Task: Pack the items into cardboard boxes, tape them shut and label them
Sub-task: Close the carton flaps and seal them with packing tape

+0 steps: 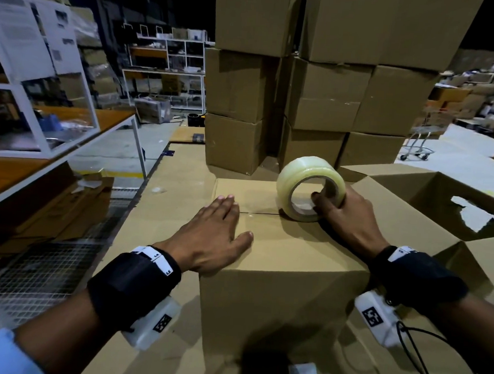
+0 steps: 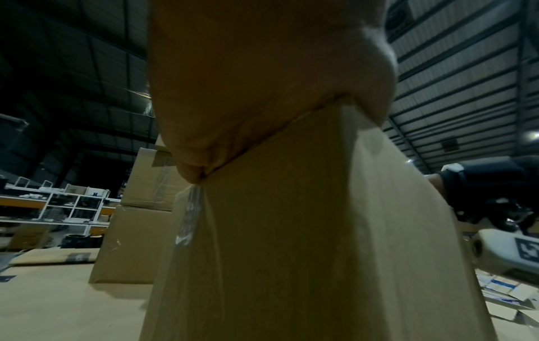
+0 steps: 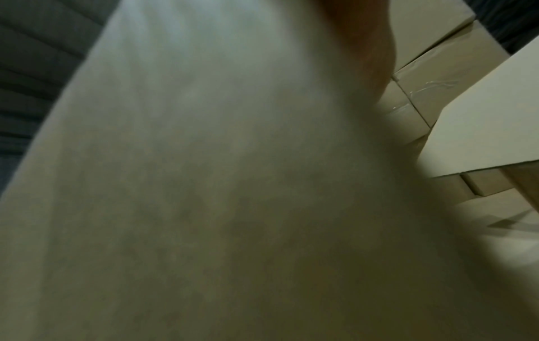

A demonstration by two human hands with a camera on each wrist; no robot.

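Observation:
A closed cardboard box (image 1: pixel 281 277) stands in front of me, its top flaps meeting along a centre seam. My left hand (image 1: pixel 211 236) lies flat on the box top with straight fingers, pressing the flaps down. My right hand (image 1: pixel 341 217) grips a roll of clear packing tape (image 1: pixel 311 187), fingers hooked through its core, with the roll standing on the seam near the far right of the top. In the left wrist view the palm (image 2: pixel 262 80) presses on the box's upper edge (image 2: pixel 291 230), and clear tape clings to the box's corner. The right wrist view shows only blurred cardboard (image 3: pixel 233 184).
A tall stack of sealed cardboard boxes (image 1: pixel 316 90) rises just behind the box. An open box (image 1: pixel 445 203) with raised flaps sits at the right. Flat cardboard sheets (image 1: pixel 172 177) cover the surface. A white table and shelving (image 1: pixel 57 119) stand at the left.

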